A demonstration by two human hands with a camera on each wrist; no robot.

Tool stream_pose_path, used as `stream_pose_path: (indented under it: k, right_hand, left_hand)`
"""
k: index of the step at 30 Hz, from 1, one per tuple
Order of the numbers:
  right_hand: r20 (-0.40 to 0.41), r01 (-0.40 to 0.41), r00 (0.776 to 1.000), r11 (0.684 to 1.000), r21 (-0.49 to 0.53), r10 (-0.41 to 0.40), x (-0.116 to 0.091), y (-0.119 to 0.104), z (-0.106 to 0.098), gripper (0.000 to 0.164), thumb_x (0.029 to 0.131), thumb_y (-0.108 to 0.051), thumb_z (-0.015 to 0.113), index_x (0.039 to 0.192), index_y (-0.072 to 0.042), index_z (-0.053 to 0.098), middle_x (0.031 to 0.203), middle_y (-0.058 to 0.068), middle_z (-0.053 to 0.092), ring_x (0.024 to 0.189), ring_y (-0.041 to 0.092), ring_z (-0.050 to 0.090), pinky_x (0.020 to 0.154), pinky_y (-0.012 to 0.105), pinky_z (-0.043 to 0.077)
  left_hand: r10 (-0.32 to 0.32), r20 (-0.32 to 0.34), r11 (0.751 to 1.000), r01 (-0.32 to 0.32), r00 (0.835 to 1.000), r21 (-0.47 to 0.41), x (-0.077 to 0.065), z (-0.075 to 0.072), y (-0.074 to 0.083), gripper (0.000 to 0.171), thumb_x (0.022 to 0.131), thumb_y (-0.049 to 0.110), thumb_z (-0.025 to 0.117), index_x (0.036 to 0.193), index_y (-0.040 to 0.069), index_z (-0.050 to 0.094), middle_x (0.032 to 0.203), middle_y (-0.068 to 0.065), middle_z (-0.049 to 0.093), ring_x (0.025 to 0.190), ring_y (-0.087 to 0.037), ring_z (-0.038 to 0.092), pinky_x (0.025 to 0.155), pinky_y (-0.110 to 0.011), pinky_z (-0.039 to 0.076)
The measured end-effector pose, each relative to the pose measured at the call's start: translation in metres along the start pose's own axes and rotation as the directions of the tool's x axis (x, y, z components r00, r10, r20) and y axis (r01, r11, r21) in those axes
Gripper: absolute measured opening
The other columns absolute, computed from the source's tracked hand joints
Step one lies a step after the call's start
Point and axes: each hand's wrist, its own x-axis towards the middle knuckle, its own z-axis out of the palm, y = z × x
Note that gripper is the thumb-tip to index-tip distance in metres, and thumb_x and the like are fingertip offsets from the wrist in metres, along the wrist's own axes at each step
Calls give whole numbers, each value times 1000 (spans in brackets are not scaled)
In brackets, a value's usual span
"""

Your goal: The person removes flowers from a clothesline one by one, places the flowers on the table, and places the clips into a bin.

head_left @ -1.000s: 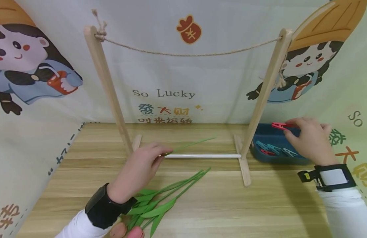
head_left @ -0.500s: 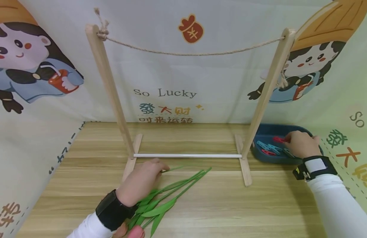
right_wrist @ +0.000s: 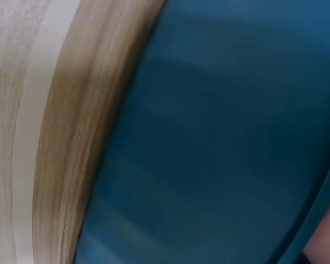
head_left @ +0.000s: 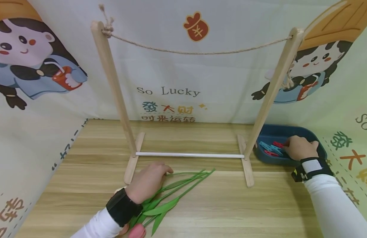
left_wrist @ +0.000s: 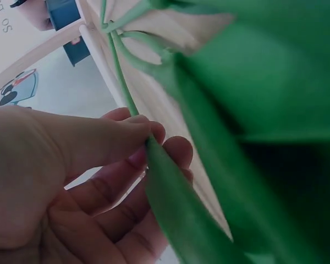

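Note:
My left hand (head_left: 149, 181) pinches the thin green stem of a tulip (left_wrist: 124, 82) between thumb and fingers; the left wrist view shows this just above a leaf. Its stem lies low beside several other tulips (head_left: 162, 208) on the table, with a pink bloom (head_left: 137, 231) at the front edge. My hand and wrist hide part of the bunch. Over the dark blue tray (head_left: 315, 140) my right hand (head_left: 301, 148) reaches down, with a red clothespin (head_left: 278, 144) at its fingertips. Beneath lie blue clothespins (head_left: 271, 147) and another red clothespin (head_left: 271, 153).
A wooden stand rises behind the flowers, with a left post (head_left: 113, 86), a right post (head_left: 271, 96) and a white crossbar (head_left: 189, 154). A sagging twine (head_left: 201, 53) joins the post tops. A printed cloth backdrop (head_left: 171, 72) encloses the table (head_left: 231, 205).
My left hand has lowered the tulip toward the bunch, from near the crossbar. My right hand has brought the red clothespin down into the tray among the others.

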Motion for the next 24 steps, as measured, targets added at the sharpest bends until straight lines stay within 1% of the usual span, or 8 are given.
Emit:
stream_pose_path:
  k: [6,10,13,19,22,24]
  right_hand:
    - [20,-9,1000,1000,6,9,0,1,0,26,100,-15,70,109,8,77,98,24,76,94,45,65,83,69,31]
    - [28,-10,1000,1000,3,10,-1,3,0,27,101,-15,68,112,8,76,102,26,75,97,47,65,83,70,31]
    - [21,-13,1000,1000,4,13,-3,4,-1,29,101,-16,67,114,10,74,105,28,74,99,49,65,83,71,31]
    - [-17,7,1000,1000,30,-6,-9,4,-4,38,101,-17,66,122,14,67,114,33,71,106,55,61,90,79,27]
    - [-56,19,998,999,38,-17,-14,2,-7,43,102,-20,65,126,15,64,121,37,67,111,59,59,93,83,25]
    - [-92,26,995,999,38,-23,-19,-2,-9,45,102,-21,65,128,15,62,123,39,65,111,61,57,93,84,25]
  left_hand:
    - [-15,19,1000,15,1000,2,0,4,-3,24,97,-7,69,112,9,80,103,-5,73,102,-25,71,86,-41,61]
    - [-17,21,1000,17,1000,0,0,6,-4,23,97,-6,69,111,8,80,103,-5,72,101,-25,71,87,-40,61]
    - [-2,16,1000,3,1000,-5,-1,6,-3,23,97,-7,68,110,6,80,101,-6,72,101,-25,71,88,-41,60]
    - [29,-3,1000,-29,1000,10,-5,7,-3,22,98,-7,65,111,3,80,99,-7,70,99,-27,71,87,-42,60]
    - [38,-11,999,-38,999,13,-7,6,-3,22,98,-7,67,114,3,79,99,-7,70,99,-27,71,86,-42,61]
    - [45,-18,999,-45,999,17,-8,5,-3,24,96,-6,69,117,3,78,101,-7,70,99,-27,71,86,-42,61]
